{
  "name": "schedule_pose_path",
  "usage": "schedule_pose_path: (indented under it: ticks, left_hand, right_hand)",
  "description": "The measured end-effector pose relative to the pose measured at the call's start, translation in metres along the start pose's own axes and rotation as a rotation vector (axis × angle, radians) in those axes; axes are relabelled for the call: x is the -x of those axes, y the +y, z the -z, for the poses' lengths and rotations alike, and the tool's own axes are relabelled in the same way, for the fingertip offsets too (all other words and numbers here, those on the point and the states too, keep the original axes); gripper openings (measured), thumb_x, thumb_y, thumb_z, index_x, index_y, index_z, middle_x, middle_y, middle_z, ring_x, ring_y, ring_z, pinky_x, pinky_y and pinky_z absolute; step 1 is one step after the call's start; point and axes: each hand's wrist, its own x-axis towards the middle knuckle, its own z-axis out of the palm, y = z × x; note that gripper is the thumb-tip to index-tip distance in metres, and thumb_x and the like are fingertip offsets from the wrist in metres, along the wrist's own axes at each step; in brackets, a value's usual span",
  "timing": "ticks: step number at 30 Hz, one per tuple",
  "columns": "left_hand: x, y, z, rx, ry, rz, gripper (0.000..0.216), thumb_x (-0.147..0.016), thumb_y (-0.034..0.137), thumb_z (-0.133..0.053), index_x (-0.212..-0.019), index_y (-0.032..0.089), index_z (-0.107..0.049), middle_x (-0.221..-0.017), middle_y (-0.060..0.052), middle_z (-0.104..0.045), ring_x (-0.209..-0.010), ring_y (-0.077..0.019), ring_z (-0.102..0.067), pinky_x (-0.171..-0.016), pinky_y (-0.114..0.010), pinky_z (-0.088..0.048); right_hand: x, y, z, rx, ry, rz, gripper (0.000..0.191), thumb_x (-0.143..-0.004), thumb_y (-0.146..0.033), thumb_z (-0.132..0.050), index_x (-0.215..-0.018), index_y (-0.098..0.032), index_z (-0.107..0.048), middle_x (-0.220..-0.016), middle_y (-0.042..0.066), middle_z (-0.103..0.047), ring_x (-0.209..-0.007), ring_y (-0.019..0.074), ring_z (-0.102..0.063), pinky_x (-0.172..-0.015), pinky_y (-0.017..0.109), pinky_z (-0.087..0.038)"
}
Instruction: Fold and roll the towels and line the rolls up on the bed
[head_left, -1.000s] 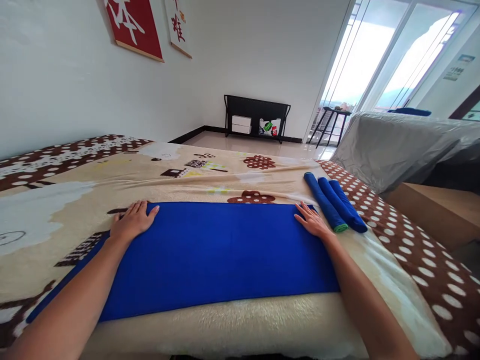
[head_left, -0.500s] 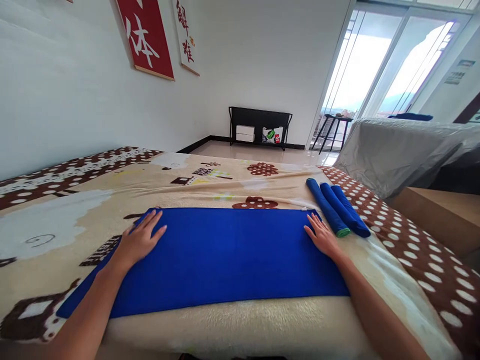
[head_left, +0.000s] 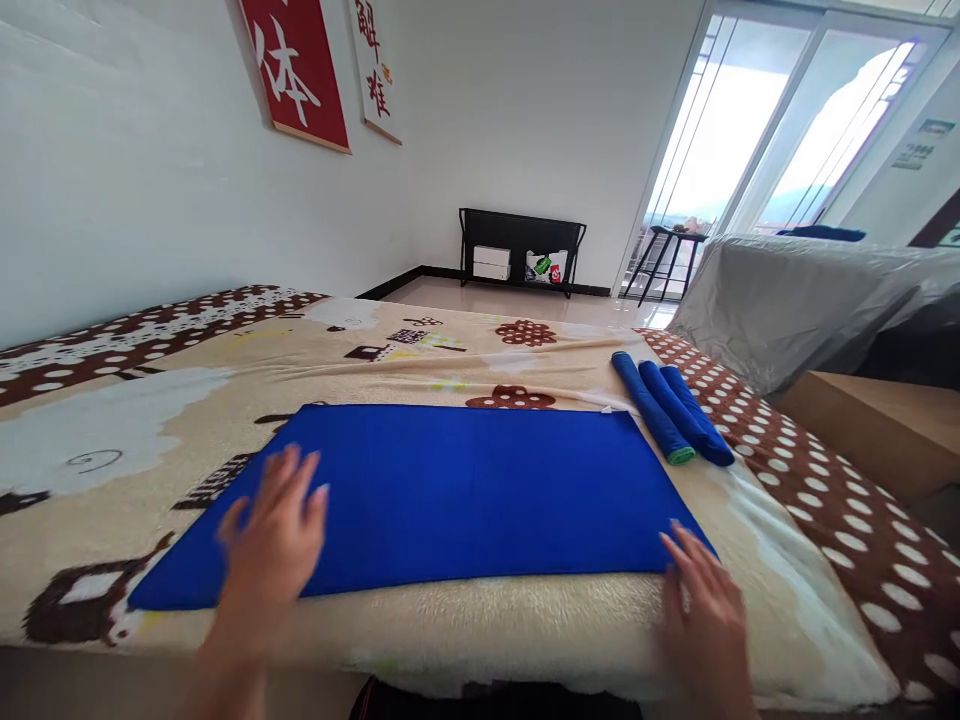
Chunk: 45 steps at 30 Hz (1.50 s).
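A blue towel (head_left: pixel 465 490) lies spread flat on the patterned blanket (head_left: pixel 525 630), its long near edge close to the bed's front. Over its left part is my left hand (head_left: pixel 276 525), blurred, fingers apart and holding nothing. At the towel's near right corner is my right hand (head_left: pixel 701 600), with its fingers stretched forward and nothing held; whether the fingertips touch the cloth I cannot tell. Beyond the towel's right edge lie several rolled blue towels (head_left: pixel 652 410) side by side, one showing a green end. A small white tag (head_left: pixel 607 410) sits on the far edge.
A cardboard box (head_left: pixel 870 430) stands right of the bed, near a plastic-covered piece of furniture (head_left: pixel 772 300). Against the far wall is a black rack (head_left: pixel 521 240) with white boxes. A dark stool (head_left: pixel 671 255) stands by the glass door. Scrolls (head_left: pixel 296 70) hang on the left wall.
Both hands have come off their spots near the towel's far corners and moved back toward me, the right one farthest. The towel stays flat in place.
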Motion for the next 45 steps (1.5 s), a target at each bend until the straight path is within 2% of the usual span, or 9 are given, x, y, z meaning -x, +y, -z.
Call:
schedule_pose_path:
  ticks: [3, 7, 13, 23, 27, 31, 35, 39, 45]
  left_hand:
    - [-0.061, 0.082, -0.036, 0.066, -0.248, -0.229, 0.04, -0.095, 0.04, -0.044, -0.131, 0.037, -0.059, -0.141, -0.003, -0.059, -0.131, -0.0261, -0.053, -0.11, -0.045, -0.041]
    - [-0.127, 0.134, -0.116, 0.054, -0.434, -0.316, 0.034, -0.094, 0.041, -0.058, -0.12, 0.019, -0.062, -0.123, -0.009, -0.064, -0.11, -0.0218, -0.062, -0.097, -0.045, -0.051]
    - [-0.142, 0.124, -0.195, 0.051, -0.548, -0.335, 0.037, -0.093, 0.039, -0.061, -0.123, 0.017, -0.059, -0.125, -0.01, -0.06, -0.109, -0.0227, -0.061, -0.093, -0.046, -0.053]
    - [-0.15, 0.116, -0.212, 0.183, -0.618, -0.289, 0.037, -0.093, 0.038, -0.061, -0.123, 0.017, -0.058, -0.126, -0.01, -0.06, -0.11, -0.0228, -0.061, -0.093, -0.046, -0.053]
    - [-0.162, 0.126, -0.19, 0.321, -0.588, -0.23, 0.037, -0.093, 0.038, -0.061, -0.123, 0.017, -0.058, -0.125, -0.01, -0.06, -0.108, -0.0223, -0.062, -0.092, -0.045, -0.054]
    - [-0.187, 0.137, -0.147, 0.54, -0.525, -0.163, 0.036, -0.093, 0.038, -0.061, -0.122, 0.016, -0.059, -0.121, -0.009, -0.062, -0.104, -0.021, -0.063, -0.088, -0.043, -0.055]
    - [-0.22, 0.149, -0.08, 0.823, -0.389, -0.096, 0.033, -0.094, 0.04, -0.059, -0.115, 0.015, -0.06, -0.109, -0.007, -0.064, -0.091, -0.0173, -0.064, -0.079, -0.037, -0.057]
    - [-0.236, 0.161, 0.004, 1.103, -0.241, -0.092, 0.018, -0.091, 0.033, -0.062, -0.101, 0.018, -0.06, -0.088, 0.0, -0.061, -0.071, -0.0098, -0.059, -0.067, -0.026, -0.05]
    - [-0.218, 0.177, 0.108, 1.37, -0.122, -0.167, 0.017, -0.08, 0.022, -0.075, -0.09, 0.017, -0.061, -0.073, 0.005, -0.054, -0.062, -0.0045, -0.054, -0.065, -0.022, -0.036]
  right_hand:
    - [-0.012, -0.089, -0.022, -0.164, -0.127, 0.192, 0.062, -0.091, -0.029, -0.041, -0.144, -0.059, -0.033, -0.092, -0.003, -0.074, -0.083, 0.0281, -0.072, -0.07, 0.051, -0.06]
    - [-0.003, -0.169, -0.064, -0.147, -0.299, 0.411, 0.042, -0.081, -0.018, -0.057, -0.123, -0.021, -0.064, -0.081, 0.006, -0.07, -0.07, 0.0237, -0.068, -0.064, 0.039, -0.055]
    - [0.017, -0.191, -0.102, -0.093, -0.209, 0.467, 0.047, -0.07, -0.002, -0.051, -0.112, -0.014, -0.068, -0.06, 0.003, -0.063, -0.047, 0.0188, -0.059, -0.047, 0.031, -0.043]
    - [0.004, -0.198, -0.092, -0.216, -0.004, 0.468, 0.04, -0.07, 0.002, -0.044, -0.098, -0.01, -0.069, -0.052, 0.001, -0.057, -0.038, 0.0168, -0.053, -0.042, 0.032, -0.04]
    - [-0.008, -0.2, -0.075, -0.279, 0.115, 0.503, 0.033, -0.08, 0.001, -0.044, -0.099, -0.012, -0.068, -0.049, -0.002, -0.055, -0.035, 0.0141, -0.05, -0.041, 0.031, -0.035]
    - [-0.047, -0.194, -0.027, -0.416, 0.154, 0.524, 0.025, -0.087, -0.003, -0.052, -0.104, -0.014, -0.066, -0.052, -0.005, -0.06, -0.037, 0.0099, -0.054, -0.047, 0.027, -0.045]
    - [-0.107, -0.171, 0.054, -0.488, 0.176, 0.444, 0.027, -0.092, -0.012, -0.056, -0.113, -0.024, -0.068, -0.075, -0.003, -0.075, -0.055, 0.0103, -0.067, -0.059, 0.023, -0.054]
    - [-0.177, -0.14, 0.124, -0.5, 0.29, 0.099, 0.02, -0.087, -0.032, -0.068, -0.106, -0.035, -0.074, -0.088, -0.003, -0.076, -0.062, 0.0148, -0.068, -0.054, 0.029, -0.054]
    - [-0.268, -0.109, 0.154, -1.084, 0.299, 0.098, 0.01, -0.086, -0.022, -0.069, -0.091, -0.019, -0.078, -0.086, 0.006, -0.074, -0.078, 0.0175, -0.071, -0.079, 0.044, -0.057]
